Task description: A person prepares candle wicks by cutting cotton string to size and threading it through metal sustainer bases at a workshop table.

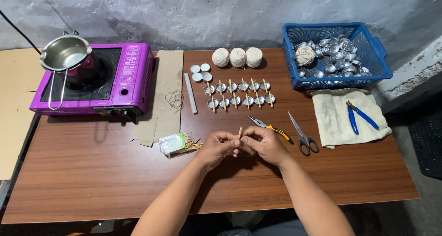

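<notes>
My left hand [216, 147] and my right hand [263, 144] meet over the middle of the brown table [92, 171], fingers pinched together on a small wooden stick [240, 132] that pokes up between them. Just left of my left hand lies an open packet of wooden sticks [177, 144] with several spilling out. Beyond my hands stand two rows of small metal cups [239, 93], each with sticks laid across it.
Yellow-handled pliers [272, 127] and black scissors [304, 135] lie right of my hands. Blue cutters [360, 116] rest on a cloth [336, 121]. A blue basket [382, 70] holds metal cups and twine. Three twine balls [237, 57] sit behind. A purple stove [133, 75] carries a steel pot [64, 54].
</notes>
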